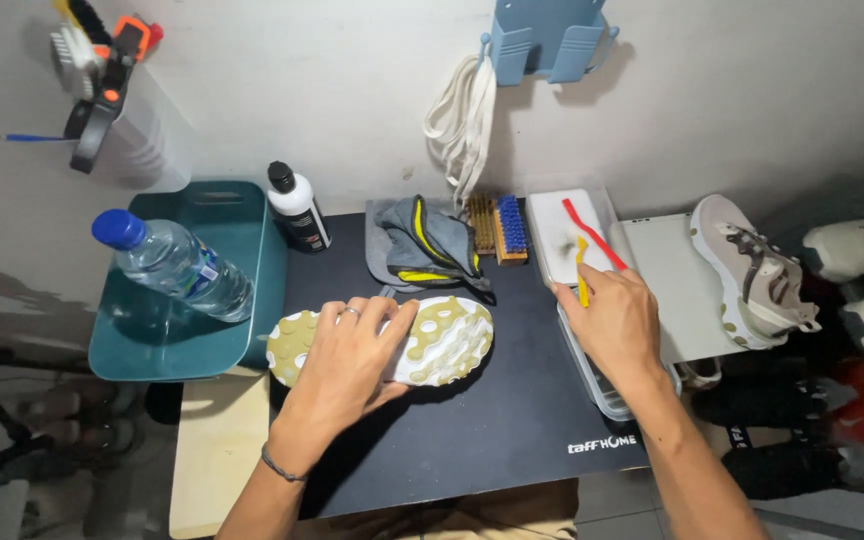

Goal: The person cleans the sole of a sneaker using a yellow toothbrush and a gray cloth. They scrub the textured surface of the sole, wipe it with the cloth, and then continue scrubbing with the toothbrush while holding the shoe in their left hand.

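Observation:
A shoe lies sole-up on the black mat, its white sole dotted with olive pads. My left hand lies flat over the middle of the sole, fingers spread, pressing it down. My right hand reaches to the white lidded box at the right and pinches the yellow handle of a small brush resting on the lid. A red-handled brush lies beside it on the same lid.
A teal tub at the left holds a tilted water bottle. A black-and-white bottle, a grey-yellow cloth and two brushes stand behind. A grey sneaker rests on a white board at the right. Laces hang on the wall.

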